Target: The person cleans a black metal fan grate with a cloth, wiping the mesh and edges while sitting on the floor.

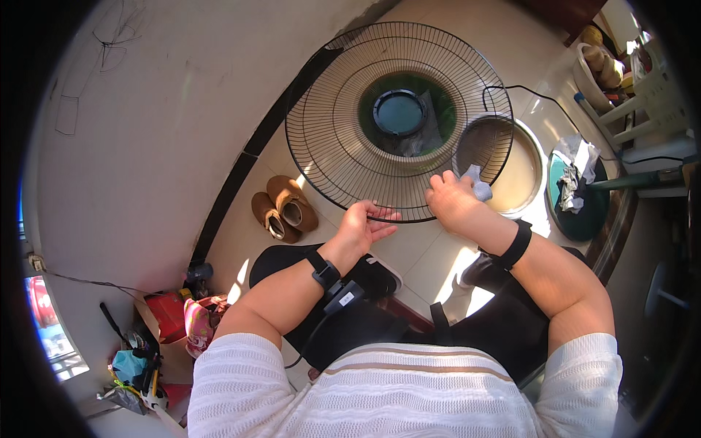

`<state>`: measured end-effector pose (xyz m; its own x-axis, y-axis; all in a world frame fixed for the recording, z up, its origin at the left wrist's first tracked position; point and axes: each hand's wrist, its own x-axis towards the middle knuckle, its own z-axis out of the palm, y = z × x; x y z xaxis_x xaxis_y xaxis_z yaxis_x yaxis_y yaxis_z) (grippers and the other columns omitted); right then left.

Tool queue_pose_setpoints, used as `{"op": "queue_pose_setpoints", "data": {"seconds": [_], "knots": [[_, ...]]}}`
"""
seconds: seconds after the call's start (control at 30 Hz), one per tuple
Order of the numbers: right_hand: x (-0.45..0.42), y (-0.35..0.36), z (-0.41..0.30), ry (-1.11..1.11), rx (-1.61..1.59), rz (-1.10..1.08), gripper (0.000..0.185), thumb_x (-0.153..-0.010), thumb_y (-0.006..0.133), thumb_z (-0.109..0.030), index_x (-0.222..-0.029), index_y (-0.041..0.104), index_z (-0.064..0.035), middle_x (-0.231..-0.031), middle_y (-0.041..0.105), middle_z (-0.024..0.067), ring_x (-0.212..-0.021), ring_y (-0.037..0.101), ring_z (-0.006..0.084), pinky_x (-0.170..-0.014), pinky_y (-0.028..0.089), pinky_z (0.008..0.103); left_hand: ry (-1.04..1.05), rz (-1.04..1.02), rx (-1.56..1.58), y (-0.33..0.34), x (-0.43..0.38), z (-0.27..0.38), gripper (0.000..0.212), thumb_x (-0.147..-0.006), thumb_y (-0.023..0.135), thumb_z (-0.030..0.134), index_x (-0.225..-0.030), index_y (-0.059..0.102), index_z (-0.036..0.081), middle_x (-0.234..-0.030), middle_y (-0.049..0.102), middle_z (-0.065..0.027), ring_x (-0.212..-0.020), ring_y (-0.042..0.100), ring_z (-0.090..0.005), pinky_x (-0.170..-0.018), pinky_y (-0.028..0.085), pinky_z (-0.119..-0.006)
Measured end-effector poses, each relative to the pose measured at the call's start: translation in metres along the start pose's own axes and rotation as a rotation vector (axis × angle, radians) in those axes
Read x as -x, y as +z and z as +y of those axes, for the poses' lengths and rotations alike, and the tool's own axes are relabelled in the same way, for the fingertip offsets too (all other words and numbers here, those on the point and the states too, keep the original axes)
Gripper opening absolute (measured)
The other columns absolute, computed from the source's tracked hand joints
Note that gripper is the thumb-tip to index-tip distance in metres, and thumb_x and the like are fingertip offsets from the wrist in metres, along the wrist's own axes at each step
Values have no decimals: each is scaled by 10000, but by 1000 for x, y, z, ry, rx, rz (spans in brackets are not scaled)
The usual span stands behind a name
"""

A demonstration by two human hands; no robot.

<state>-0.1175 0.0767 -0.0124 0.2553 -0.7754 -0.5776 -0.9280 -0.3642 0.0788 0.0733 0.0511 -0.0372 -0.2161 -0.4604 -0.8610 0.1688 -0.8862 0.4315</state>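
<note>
A round black wire fan grille [339, 126] with a bluish centre disc is held out over the tiled floor. My left hand [372, 222] supports its near rim, the thumb above and the fingers spread below. My right hand [452, 200] is at the rim farther right, with a light grey-blue cloth [481, 186] in its fingers; part of the cloth hangs to the right of the hand. Behind the grille's right side stands a round basin [520, 169] of cloudy, tan water, partly seen through the wires.
Brown shoes [285, 208] stand by the wall at left. At right are a green round fan base [580, 213] with crumpled cloths on it, a black cable [547, 98], a pale plastic chair [630, 115] and a bowl of produce [586, 82]. Boxes and bags [164, 317] lie lower left.
</note>
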Motion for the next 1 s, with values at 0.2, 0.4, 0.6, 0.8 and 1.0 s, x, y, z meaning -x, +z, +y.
{"op": "queue_pose_setpoints", "data": {"seconds": [0.2,0.4,0.6,0.8,1.0], "knots": [[11,5,34,30,-38,12,375,-731,664,-181,-1090,587,-107,-1119,489,55,-1100,445,267,-813,427,543,-132,-191,-61,11,-16,-2,187,-834,402,133,-966,448,9,-1076,588,-200,-972,610,-319,-818,520,-436],[9,15,37,33,-23,107,252,-801,558,-164,-1037,605,-90,-1091,505,70,-1041,462,267,-781,387,544,-404,-444,-344,24,-9,-7,562,-952,242,489,-1005,522,5,-1064,613,-203,-921,636,-287,-764,533,-440],[18,21,43,-84,-258,271,227,-791,544,-159,-990,600,-66,-1059,527,101,-1030,486,298,-754,405,571,-189,-698,-468,51,7,27,642,-956,228,528,-1039,558,-16,-980,646,-189,-901,648,-268,-762,536,-380],[24,4,81,-49,-897,402,203,-748,582,-62,-947,588,-20,-771,642,107,-791,627,247,-657,476,366,370,-336,-240,73,-8,39,466,-982,310,392,-1218,457,18,-1206,549,-124,-1008,588,-188,-852,488,-341],[19,-36,74,-90,-2018,535,227,-858,617,-183,-1048,545,-82,-884,585,-7,-814,560,97,-701,476,281,357,-636,-214,108,9,39,528,-923,414,519,-1263,450,117,-1167,543,-23,-1037,544,-156,-870,465,-375]]}}
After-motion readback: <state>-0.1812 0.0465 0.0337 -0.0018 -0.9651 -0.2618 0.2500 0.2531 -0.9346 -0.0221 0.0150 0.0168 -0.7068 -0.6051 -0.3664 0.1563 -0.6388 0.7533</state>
